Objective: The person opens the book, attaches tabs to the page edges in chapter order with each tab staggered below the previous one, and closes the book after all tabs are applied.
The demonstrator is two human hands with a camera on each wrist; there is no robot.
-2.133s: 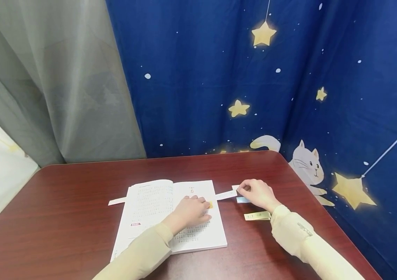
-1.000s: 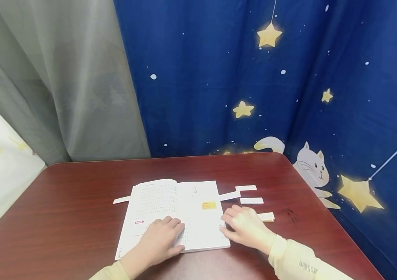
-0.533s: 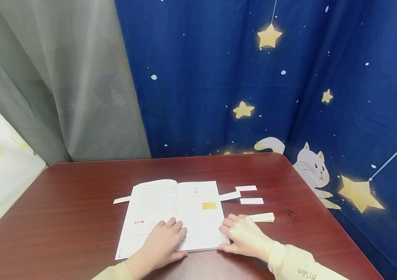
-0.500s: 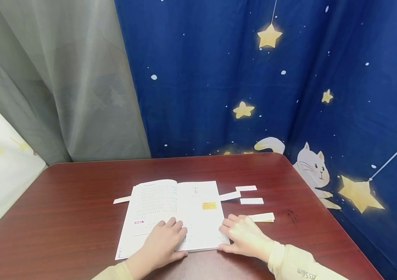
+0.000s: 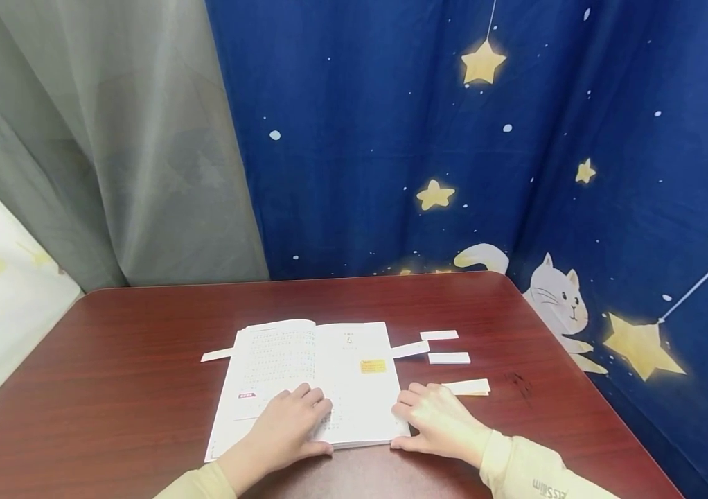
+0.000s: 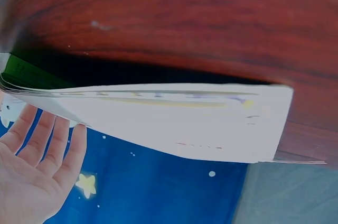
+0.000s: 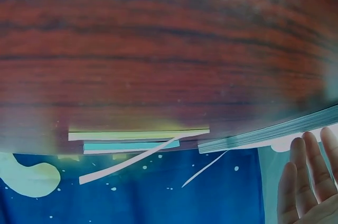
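So there's an open book [image 5: 310, 378] lying flat near the front middle of a dark red wood-grain table [image 5: 142, 346], spine running away from the person toward the curtain, so its long axis when spread goes left to right. Pages are white matte paper with small print, and a little yellow sticky label [image 5: 373, 365] sits on the right-hand page. The left hand [image 5: 288, 426] rests flat on the lower part of the pages, fingers straight and slightly spread. The right hand [image 5: 438, 423] lies flat on the table, fingertips touching the book's right edge, thumb along its near corner, I think; that bit's hard to make out. Just right of the book are several thin rectangular paper strips [image 5: 450, 357]. Another strip [image 5: 217, 355] pokes out on the left.
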